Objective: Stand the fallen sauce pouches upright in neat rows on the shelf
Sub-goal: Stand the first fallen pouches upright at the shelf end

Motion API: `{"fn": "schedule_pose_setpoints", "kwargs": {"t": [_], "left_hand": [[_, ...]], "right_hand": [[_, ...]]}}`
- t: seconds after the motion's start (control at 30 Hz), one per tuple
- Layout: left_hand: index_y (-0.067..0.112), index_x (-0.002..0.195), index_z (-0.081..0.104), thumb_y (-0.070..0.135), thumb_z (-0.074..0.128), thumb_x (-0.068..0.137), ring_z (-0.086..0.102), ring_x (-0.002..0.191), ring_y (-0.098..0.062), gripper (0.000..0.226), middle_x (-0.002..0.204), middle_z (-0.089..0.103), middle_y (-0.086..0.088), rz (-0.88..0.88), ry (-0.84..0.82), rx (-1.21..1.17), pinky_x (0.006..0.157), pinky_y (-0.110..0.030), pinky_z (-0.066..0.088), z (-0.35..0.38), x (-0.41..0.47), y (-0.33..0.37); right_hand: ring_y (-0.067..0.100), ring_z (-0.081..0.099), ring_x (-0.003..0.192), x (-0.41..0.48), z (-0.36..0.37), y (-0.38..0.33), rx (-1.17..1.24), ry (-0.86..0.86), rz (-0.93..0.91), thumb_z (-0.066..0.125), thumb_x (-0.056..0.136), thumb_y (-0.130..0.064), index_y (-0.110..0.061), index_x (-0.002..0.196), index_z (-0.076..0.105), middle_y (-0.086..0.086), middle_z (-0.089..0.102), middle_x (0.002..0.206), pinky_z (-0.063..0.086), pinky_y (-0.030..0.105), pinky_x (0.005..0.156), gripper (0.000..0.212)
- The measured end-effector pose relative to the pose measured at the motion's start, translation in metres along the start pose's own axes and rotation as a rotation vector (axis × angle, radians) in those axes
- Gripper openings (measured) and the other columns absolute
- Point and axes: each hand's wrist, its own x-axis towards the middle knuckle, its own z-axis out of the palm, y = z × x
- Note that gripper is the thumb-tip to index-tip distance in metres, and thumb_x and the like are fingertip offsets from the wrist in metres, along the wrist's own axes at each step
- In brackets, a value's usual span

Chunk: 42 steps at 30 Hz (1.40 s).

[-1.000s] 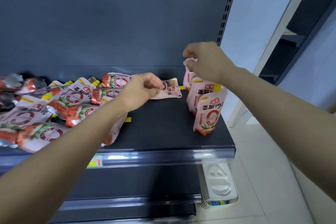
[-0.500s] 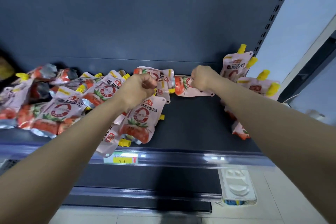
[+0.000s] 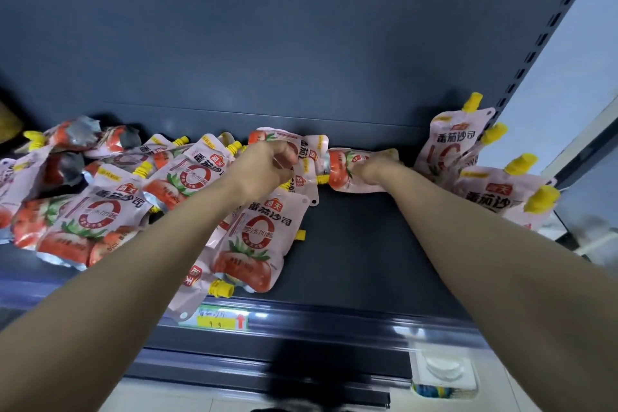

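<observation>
Several pink tomato sauce pouches with yellow caps lie fallen in a heap [image 3: 97,204] across the left and middle of the dark shelf [image 3: 351,244]. My left hand [image 3: 264,167] is closed on a flat pouch [image 3: 301,147] near the back wall. My right hand [image 3: 378,167] grips another lying pouch [image 3: 337,170] just right of it. A few pouches stand upright in a row [image 3: 461,144] at the shelf's right end. One large pouch [image 3: 254,241] lies face up in front of my left hand.
The shelf's front rail carries a yellow price tag [image 3: 220,321]. The perforated upright post [image 3: 548,30] bounds the shelf on the right. A lower shelf edge [image 3: 267,368] and a white plastic holder [image 3: 444,371] sit below. Bare shelf lies between my forearms.
My right hand has left the upright row and come down to the lying pouch at the back. The view has shifted left and closer. My left hand stays closed near the same pouch.
</observation>
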Motion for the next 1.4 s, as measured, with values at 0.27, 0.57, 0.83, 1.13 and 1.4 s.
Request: {"fn": "schedule_pose_setpoints", "kwargs": {"t": [0.27,0.57,0.83,1.13,1.4], "left_hand": [[0.024,0.094,0.061,0.009,0.059,0.087,0.063,0.094,-0.016,0.017,0.106,0.065,-0.001,-0.003,-0.035,0.03,0.082,-0.033,0.056,0.004,0.001,-0.007],[0.014,0.109,0.062,0.011,0.058,0.084,0.058,0.102,-0.026,0.026,0.118,0.06,-0.01,-0.002,0.054,0.318,0.084,-0.033,0.049,-0.02,0.033,-0.035],[0.013,0.118,0.055,0.027,0.062,0.082,0.047,0.115,-0.034,0.039,0.126,0.048,-0.015,-0.073,-0.052,0.499,0.099,-0.047,0.042,-0.021,0.047,-0.053],[0.011,0.114,0.062,0.021,0.064,0.082,0.062,0.098,-0.023,0.034,0.113,0.065,-0.007,-0.017,-0.334,0.521,0.086,-0.036,0.053,-0.006,0.05,-0.042],[0.02,0.135,0.045,0.01,0.047,0.09,0.053,0.112,-0.025,0.046,0.136,0.05,-0.008,0.104,-0.444,0.539,0.081,-0.026,0.044,0.018,0.069,-0.033]], "right_hand": [[0.034,0.041,0.131,0.01,0.0,0.01,0.107,-0.045,0.054,0.065,0.072,-0.062,-0.004,0.141,0.037,0.014,0.041,0.142,0.039,0.043,0.108,0.094],[0.027,0.051,0.125,0.004,-0.008,0.006,0.15,0.068,0.133,0.053,0.093,-0.041,-0.007,0.134,0.048,0.011,0.054,0.135,0.043,0.031,0.097,0.053],[0.03,0.053,0.124,-0.001,-0.012,0.005,0.243,0.123,0.221,0.042,0.098,-0.026,-0.005,0.136,0.044,0.015,0.054,0.134,0.049,0.025,0.082,0.044],[0.028,0.058,0.118,-0.002,-0.032,0.002,0.712,0.281,0.146,0.059,0.089,-0.009,-0.004,0.117,0.057,0.017,0.059,0.129,0.053,0.029,0.087,0.029],[0.027,0.067,0.091,-0.015,-0.058,-0.026,0.525,0.464,-0.103,0.062,0.086,-0.022,-0.005,0.098,0.071,0.012,0.07,0.099,0.054,0.03,0.077,0.023]]}}
